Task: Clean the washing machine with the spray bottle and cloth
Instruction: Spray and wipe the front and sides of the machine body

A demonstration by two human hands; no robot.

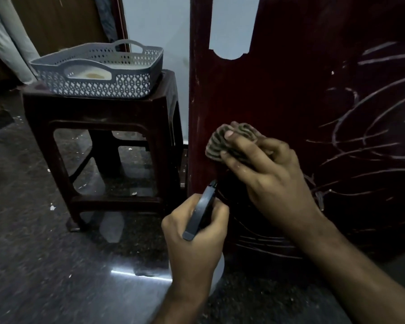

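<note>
1. A tall dark red panel (pixel 290 108) fills the right of the scene, standing upright on the floor, hard and glossy, its face scrawled with pale curved scratch marks; whether it belongs to the washing machine cannot be told from here.
2. A dark plastic stool (pixel 98 146) stands just left of the panel, carrying a grey perforated basket (pixel 96 73).
3. The spray bottle (pixel 200 212) sits low against the panel's foot, its dark trigger head angled at the surface and its pale body mostly hidden below the left hand (pixel 194 232), whose fingers curl round the neck and trigger. It looks light and rigid, best held right there at the neck.
4. The cloth (pixel 222 142), ribbed and grey-brown, is bunched against the panel under the right hand (pixel 264 169), fingers and thumb pinching it. Soft and limp, it probably needs wadding to press firmly.
</note>
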